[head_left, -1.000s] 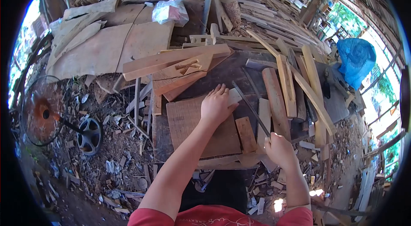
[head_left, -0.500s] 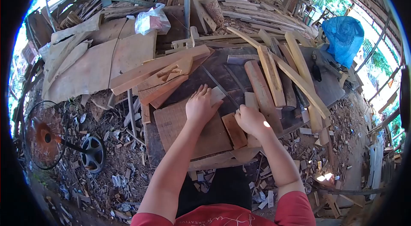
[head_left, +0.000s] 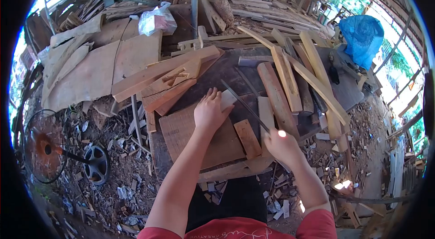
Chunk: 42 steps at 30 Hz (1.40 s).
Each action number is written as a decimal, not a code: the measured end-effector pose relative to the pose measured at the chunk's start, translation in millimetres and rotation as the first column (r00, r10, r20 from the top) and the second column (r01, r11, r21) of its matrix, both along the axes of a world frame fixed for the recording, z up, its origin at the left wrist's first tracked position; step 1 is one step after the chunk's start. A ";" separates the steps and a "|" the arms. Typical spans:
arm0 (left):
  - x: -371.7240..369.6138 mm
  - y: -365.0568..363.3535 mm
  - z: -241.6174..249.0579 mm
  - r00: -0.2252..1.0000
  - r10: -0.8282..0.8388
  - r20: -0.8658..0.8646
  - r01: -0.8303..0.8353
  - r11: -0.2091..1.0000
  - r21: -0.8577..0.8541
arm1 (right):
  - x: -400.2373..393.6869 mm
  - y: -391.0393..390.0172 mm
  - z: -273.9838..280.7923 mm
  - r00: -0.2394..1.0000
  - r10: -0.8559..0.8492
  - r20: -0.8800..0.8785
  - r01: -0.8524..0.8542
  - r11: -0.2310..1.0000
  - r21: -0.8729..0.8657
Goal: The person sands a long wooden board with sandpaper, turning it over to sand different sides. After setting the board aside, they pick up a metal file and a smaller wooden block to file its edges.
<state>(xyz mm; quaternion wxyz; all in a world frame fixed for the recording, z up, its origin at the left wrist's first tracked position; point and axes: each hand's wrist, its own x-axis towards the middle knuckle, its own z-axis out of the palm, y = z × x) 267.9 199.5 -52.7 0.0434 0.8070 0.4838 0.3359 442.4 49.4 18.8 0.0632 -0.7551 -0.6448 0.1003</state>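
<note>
My left hand (head_left: 210, 112) presses a small pale wood block (head_left: 228, 98) down at the far edge of a flat brown board (head_left: 199, 137), fingers closed over its left side. My right hand (head_left: 284, 147) is wrapped round the near end of a long, thin, dark file (head_left: 244, 104). The file slants away to the upper left, its blade against or just beside the block's right edge; contact is not clear. Its handle is hidden in my fist. Between my hands lies a short brown wood block (head_left: 248, 138), with a paler wood piece (head_left: 266, 111) beyond it.
Carved timber pieces (head_left: 170, 80) lie at the bench's left, and long wood bars (head_left: 286, 78) at its right. A blue plastic bag (head_left: 361, 40) hangs at far right. A fan (head_left: 45, 148) stands on the scrap-littered ground at left. A white plastic bag (head_left: 157, 21) rests on plywood behind.
My right hand has drawn back toward me and to the right, pulling the file along. My left hand stays on the block. The view has shifted slightly.
</note>
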 end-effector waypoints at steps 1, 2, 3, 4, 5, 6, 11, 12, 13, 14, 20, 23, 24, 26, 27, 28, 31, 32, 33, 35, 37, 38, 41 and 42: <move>0.0 -1.8 0.8 1.000 -0.002 -0.019 0.002 1.000 -0.001 | -2.0 11.5 -8.7 0.999 0.028 -0.028 -0.026 0.997 0.069; -0.1 -3.0 2.1 1.000 -0.015 -0.020 0.015 1.000 0.002 | -6.3 28.0 -11.4 0.998 0.033 -0.047 -0.031 0.999 0.032; -0.4 -3.2 3.8 1.000 -0.017 -0.023 0.017 1.000 0.000 | -11.1 46.2 -12.0 0.997 0.040 -0.064 -0.040 0.999 -0.002; -1.0 -3.3 5.0 1.000 -0.015 -0.024 0.015 1.000 -0.004 | -16.5 61.4 -14.0 0.997 0.055 -0.061 -0.052 0.998 0.037; -2.0 -2.2 4.7 1.000 -0.019 -0.024 0.019 1.000 -0.002 | -19.6 71.9 -16.1 0.996 0.071 -0.058 -0.067 0.995 0.076; -3.0 0.0 3.6 1.000 0.006 0.000 -0.006 1.000 -0.014 | -18.4 77.6 -17.6 0.996 0.068 -0.058 -0.063 0.995 0.080; -4.1 1.2 4.5 0.999 0.005 -0.050 -0.005 1.000 0.003 | -17.3 61.5 -10.2 0.995 0.070 -0.077 -0.069 0.997 0.017; -3.7 2.3 3.5 0.999 0.027 -0.043 -0.027 1.000 -0.005 | -11.0 53.2 -14.0 0.993 0.056 -0.100 -0.056 0.998 0.001; -4.1 3.3 3.3 0.998 0.049 -0.037 -0.049 0.999 -0.011 | -1.0 41.7 -18.9 0.992 0.041 -0.123 -0.043 0.999 -0.014; -5.2 3.4 3.5 0.998 0.057 -0.036 -0.057 0.998 -0.009 | 6.5 22.5 -21.0 0.997 0.017 -0.073 -0.016 1.000 0.010; -6.8 -0.3 7.2 0.997 -0.028 -0.072 0.026 0.999 -0.031 | 3.4 -16.3 -10.4 0.999 -0.034 -0.005 0.033 0.995 -0.094; -6.2 3.0 5.5 0.999 -0.010 -0.049 0.009 1.000 -0.022 | -1.5 11.8 -19.1 1.000 0.028 -0.011 -0.028 0.999 0.022; -6.3 2.8 6.3 0.999 -0.014 -0.048 0.013 1.000 -0.019 | -2.9 26.6 -23.5 0.998 0.057 -0.031 -0.054 0.996 0.068; -7.1 2.9 6.6 0.999 -0.017 -0.051 0.016 1.000 -0.017 | -12.0 59.4 -25.2 0.997 0.070 -0.021 -0.068 0.994 0.082; -7.1 3.3 6.2 0.999 -0.010 -0.047 0.009 1.000 -0.016 | -17.3 69.9 -25.4 0.997 0.072 -0.024 -0.070 0.994 0.081; -6.8 3.8 5.7 0.999 -0.004 -0.040 0.003 1.000 -0.014 | -22.0 78.5 -25.3 0.997 0.074 -0.013 -0.072 0.994 0.087; -6.3 4.8 3.8 0.999 0.024 -0.022 -0.024 1.000 0.003 | -24.8 81.9 -24.3 0.998 0.058 -0.008 -0.058 0.996 0.071; -6.7 4.9 4.0 0.999 0.027 -0.022 -0.027 1.000 0.003 | -25.5 81.4 -23.7 0.999 0.041 -0.016 -0.040 0.998 0.048; -6.9 4.4 4.6 0.999 0.024 -0.024 -0.024 1.000 -0.003 | -27.0 80.9 -22.5 0.999 0.042 -0.016 -0.041 0.998 0.047; -6.3 4.1 4.3 1.000 0.020 -0.024 -0.020 1.000 -0.009 | -29.8 80.2 -18.9 1.000 0.011 -0.025 -0.010 1.000 0.021; -5.4 5.6 1.1 1.000 0.024 -0.012 -0.024 1.000 0.001 | -29.6 78.9 -17.7 0.999 0.016 -0.038 -0.015 1.000 0.026; -5.4 4.8 0.9 1.000 0.024 -0.012 -0.024 1.000 0.005 | -29.2 78.4 -17.0 0.998 0.024 -0.052 -0.022 0.999 0.033; -4.4 -1.4 13.0 0.999 0.034 -0.008 -0.033 0.993 0.110 | -26.2 79.5 -17.7 0.997 0.070 -0.031 -0.069 0.997 0.035; -4.7 -7.6 17.0 1.000 0.029 -0.002 -0.028 0.982 0.186 | -25.7 79.6 -19.7 0.997 0.073 -0.026 -0.072 0.996 0.044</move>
